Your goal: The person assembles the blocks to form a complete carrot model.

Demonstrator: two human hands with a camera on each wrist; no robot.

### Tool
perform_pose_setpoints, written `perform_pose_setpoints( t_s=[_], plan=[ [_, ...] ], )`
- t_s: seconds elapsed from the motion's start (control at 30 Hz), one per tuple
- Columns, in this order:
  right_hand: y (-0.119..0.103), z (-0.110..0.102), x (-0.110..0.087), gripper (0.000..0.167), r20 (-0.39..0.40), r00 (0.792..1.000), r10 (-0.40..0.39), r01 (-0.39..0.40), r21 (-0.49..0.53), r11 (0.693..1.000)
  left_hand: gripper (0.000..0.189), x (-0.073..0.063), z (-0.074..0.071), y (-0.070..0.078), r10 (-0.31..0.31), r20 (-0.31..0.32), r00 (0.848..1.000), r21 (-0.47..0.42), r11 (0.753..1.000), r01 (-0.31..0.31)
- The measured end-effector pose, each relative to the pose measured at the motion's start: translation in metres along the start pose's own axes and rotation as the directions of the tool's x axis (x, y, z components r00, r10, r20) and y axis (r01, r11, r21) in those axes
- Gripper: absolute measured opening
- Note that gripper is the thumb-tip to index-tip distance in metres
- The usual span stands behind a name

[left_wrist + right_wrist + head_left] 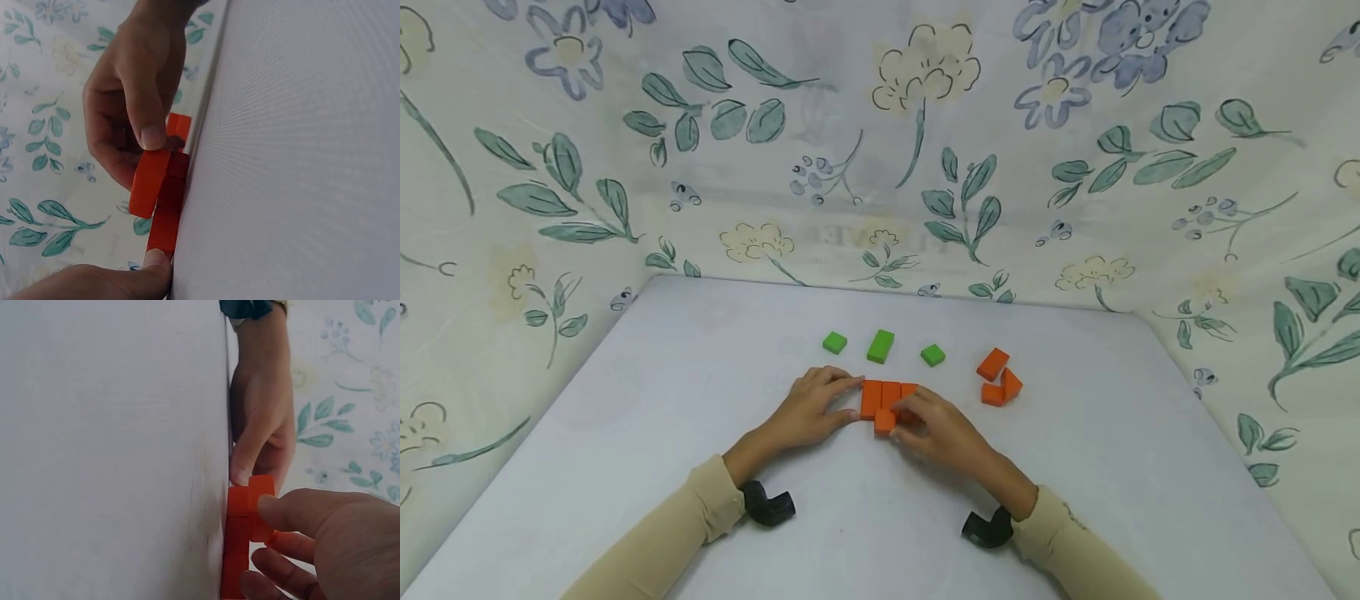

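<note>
Orange rectangular blocks [871, 398] lie side by side in a short row on the table, seen low on the tabletop in both wrist views. My left hand [808, 408] is at the row's left end, its thumb and forefinger touching the end block. Between thumb and fingers, my right hand [943, 429] pinches another orange block [884, 422]. This block [149, 184] is raised above the row and overlaps its near edge in the head view. The right hand partly hides the row's right end.
Beyond the row lie two small green blocks [834, 342] and a longer green block [881, 346]. To the right, several loose orange pieces [992, 364] sit together, including a triangular one [1011, 384]. Floral cloth [850, 150] surrounds the white table [737, 333].
</note>
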State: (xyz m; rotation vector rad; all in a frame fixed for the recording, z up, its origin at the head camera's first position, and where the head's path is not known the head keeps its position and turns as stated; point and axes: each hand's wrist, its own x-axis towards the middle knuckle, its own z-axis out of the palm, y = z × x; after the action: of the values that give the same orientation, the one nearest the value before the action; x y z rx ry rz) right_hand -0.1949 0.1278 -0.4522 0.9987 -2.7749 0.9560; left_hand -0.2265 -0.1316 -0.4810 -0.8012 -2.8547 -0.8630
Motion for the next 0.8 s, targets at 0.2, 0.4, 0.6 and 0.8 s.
perform_pose_setpoints(
  t_s=[0.2, 0.4, 0.6, 0.8],
  plan=[
    [0.0002, 0.0014, -0.0019, 0.026, -0.016, 1.000, -0.016, 0.015, -0.017, 1.000, 0.055, 0.0021, -0.0009, 0.0018, -0.001, 0.012, 1.000, 0.006, 1.000, 0.001],
    [-0.0004, 0.0023, -0.0026, 0.026, -0.013, 1.000, -0.028, 0.028, -0.039, 0.999, 0.061, 0.0027, -0.0025, 0.0029, -0.005, 0.025, 1.000, 0.020, 1.000, 0.005],
    [-0.0003, 0.0055, -0.0021, 0.027, -0.003, 0.999, -0.038, 0.038, -0.104, 0.994, 0.064, 0.0013, -0.0017, 0.0018, -0.012, 0.022, 1.000, 0.026, 1.000, 0.012],
    [-0.0022, 0.0081, -0.0020, 0.026, -0.015, 0.998, -0.061, 0.058, -0.170, 0.984, 0.063, 0.0003, -0.0012, 0.0022, -0.028, 0.020, 0.999, 0.018, 0.999, 0.027]
  ],
)
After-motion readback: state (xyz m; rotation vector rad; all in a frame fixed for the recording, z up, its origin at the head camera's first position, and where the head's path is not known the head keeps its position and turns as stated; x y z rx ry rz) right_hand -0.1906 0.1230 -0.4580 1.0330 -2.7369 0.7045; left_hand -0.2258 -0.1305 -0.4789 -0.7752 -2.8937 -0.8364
